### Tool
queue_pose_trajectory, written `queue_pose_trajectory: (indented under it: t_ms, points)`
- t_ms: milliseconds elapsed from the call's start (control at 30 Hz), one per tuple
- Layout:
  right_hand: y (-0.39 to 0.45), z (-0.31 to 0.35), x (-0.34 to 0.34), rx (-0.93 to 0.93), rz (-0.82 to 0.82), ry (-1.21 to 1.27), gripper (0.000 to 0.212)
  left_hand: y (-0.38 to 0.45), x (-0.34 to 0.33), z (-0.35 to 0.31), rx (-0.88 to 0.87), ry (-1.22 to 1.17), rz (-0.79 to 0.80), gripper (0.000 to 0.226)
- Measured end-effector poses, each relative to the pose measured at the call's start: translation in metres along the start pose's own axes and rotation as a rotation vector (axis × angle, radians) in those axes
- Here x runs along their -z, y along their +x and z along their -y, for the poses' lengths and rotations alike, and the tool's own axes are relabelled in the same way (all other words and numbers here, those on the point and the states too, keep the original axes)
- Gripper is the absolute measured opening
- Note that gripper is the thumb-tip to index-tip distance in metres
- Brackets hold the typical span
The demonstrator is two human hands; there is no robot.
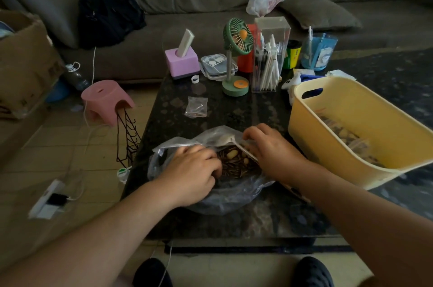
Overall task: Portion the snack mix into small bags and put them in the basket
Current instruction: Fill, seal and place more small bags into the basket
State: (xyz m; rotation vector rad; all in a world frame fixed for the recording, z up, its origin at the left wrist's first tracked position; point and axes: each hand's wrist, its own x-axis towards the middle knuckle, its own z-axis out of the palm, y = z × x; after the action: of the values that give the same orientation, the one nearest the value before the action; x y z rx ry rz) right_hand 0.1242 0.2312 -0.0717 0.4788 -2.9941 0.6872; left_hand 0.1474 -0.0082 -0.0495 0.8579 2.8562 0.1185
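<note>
Dark table (178,123) w/ snack bag (225,195), basket (339,146), fan (235,57).

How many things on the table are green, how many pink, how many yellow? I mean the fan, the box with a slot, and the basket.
Green: 1, the small fan
Pink: 1, the box with a slot
Yellow: 1, the basket
Total: 3

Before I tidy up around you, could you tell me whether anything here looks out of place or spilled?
No snack mix appears spilled on the table. The yellow basket overhangs the table's right edge and looks tilted. One small bag lies apart, toward the green fan. Both hands, left hand and right hand, are at the big snack bag.
</note>
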Motion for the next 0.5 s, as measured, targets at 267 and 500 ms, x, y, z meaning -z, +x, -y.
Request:
queue_pose_trajectory:
  t_ms: [267,500]
  points:
    - [0.000,-0.012,0.001,-0.191,0.017,-0.197,0.057,0.009,-0.003,0.001,0.108,0.086,-0.137,0.012]
    - [0.015,0.007,0.021,-0.267,-0.057,-0.156,0.023,0.027,0.009,0.000,0.195,0.023,0.017,0.103]
